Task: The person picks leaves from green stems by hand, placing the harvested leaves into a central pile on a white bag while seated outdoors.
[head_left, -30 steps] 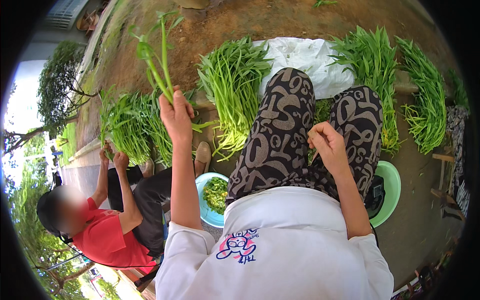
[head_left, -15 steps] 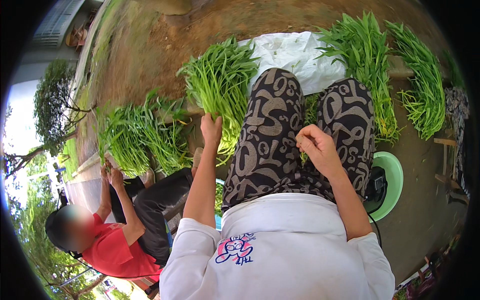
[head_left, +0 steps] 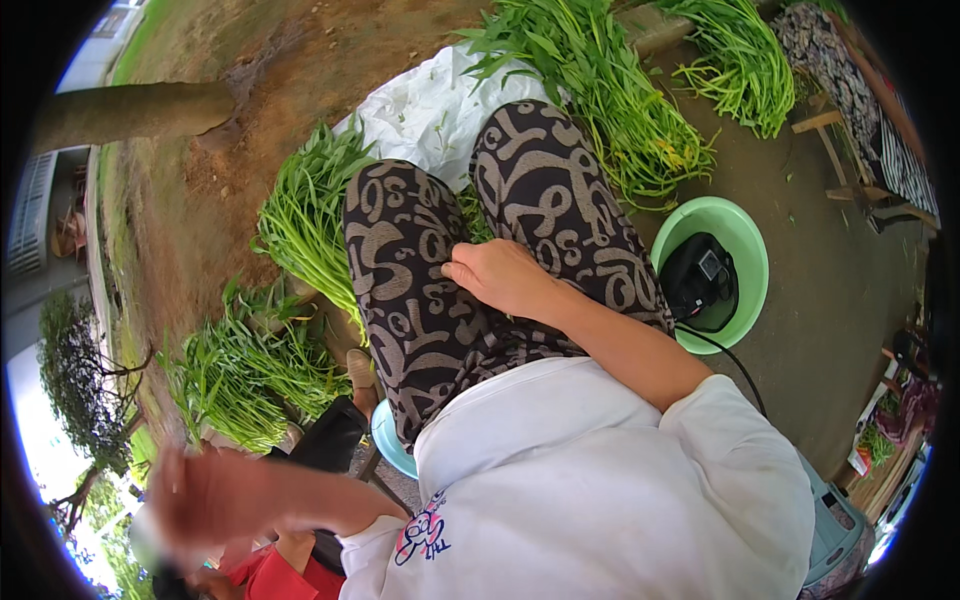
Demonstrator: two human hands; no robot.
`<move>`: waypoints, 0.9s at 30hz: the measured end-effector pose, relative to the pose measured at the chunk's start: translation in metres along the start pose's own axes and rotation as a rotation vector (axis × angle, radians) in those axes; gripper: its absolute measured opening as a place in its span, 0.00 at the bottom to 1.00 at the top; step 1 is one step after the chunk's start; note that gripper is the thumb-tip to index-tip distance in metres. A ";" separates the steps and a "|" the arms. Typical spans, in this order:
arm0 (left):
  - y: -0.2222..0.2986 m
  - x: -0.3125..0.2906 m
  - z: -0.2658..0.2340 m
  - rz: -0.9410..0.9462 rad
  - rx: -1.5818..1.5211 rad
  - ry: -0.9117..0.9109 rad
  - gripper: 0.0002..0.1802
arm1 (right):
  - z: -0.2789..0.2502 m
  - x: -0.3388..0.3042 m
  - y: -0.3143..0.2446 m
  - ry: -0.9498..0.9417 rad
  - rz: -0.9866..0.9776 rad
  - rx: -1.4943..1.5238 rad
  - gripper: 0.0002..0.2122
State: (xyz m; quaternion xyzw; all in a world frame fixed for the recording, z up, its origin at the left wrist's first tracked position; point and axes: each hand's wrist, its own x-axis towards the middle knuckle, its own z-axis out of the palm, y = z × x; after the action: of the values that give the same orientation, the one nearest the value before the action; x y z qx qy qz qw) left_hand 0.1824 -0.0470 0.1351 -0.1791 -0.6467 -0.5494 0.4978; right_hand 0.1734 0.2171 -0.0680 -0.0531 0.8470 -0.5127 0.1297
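Observation:
My right hand [head_left: 497, 277] is closed over my left thigh, its fingers curled inward; whatever they pinch, if anything, is hidden. At the lower left my left hand [head_left: 195, 500] is raised out to the side, smeared by motion, so its fingers cannot be read. A bundle of leafy green stalks, like water spinach [head_left: 312, 215], lies just left of my knees. Beyond the knees a white plastic sheet [head_left: 425, 115] is spread on the ground. A larger heap of the same greens [head_left: 600, 95] lies to its right, its cut ends toward me.
By my right leg stands a light green basin [head_left: 758, 275] holding a black bag [head_left: 700, 280]. A blue basin [head_left: 390, 440] is at my left. More greens [head_left: 255, 370] lie farther left, beside a co-worker in a red shirt [head_left: 290, 580]. A wooden stool [head_left: 840, 150] stands far right.
My view has swung to the right. My left hand has left the bundle of greens and risen outward to the left. My right hand has come down over my left thigh.

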 end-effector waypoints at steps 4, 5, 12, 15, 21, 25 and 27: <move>0.056 0.021 0.024 0.449 -0.073 -0.179 0.17 | 0.024 0.002 0.016 0.318 -0.060 0.043 0.08; 0.057 0.018 0.028 0.475 -0.096 -0.214 0.17 | 0.019 0.002 0.016 0.307 -0.071 -0.010 0.09; 0.064 0.009 0.040 0.497 -0.132 -0.311 0.17 | 0.006 0.000 0.009 -0.056 0.002 -0.151 0.09; 0.065 0.006 0.040 0.490 -0.136 -0.323 0.16 | 0.012 0.003 0.014 -0.030 -0.037 -0.154 0.08; 0.063 0.004 0.047 0.468 -0.158 -0.337 0.16 | 0.012 0.001 0.016 -0.031 -0.050 -0.121 0.08; 0.065 0.006 0.050 0.463 -0.169 -0.342 0.16 | 0.009 0.000 0.012 -0.054 -0.045 -0.099 0.08; 0.065 0.005 0.052 0.461 -0.172 -0.349 0.16 | 0.010 0.001 0.013 -0.056 -0.034 -0.087 0.08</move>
State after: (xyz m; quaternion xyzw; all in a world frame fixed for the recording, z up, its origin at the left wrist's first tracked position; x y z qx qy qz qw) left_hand 0.2076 0.0193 0.1792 -0.4545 -0.6157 -0.4357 0.4738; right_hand 0.1756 0.2146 -0.0842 -0.0873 0.8636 -0.4758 0.1423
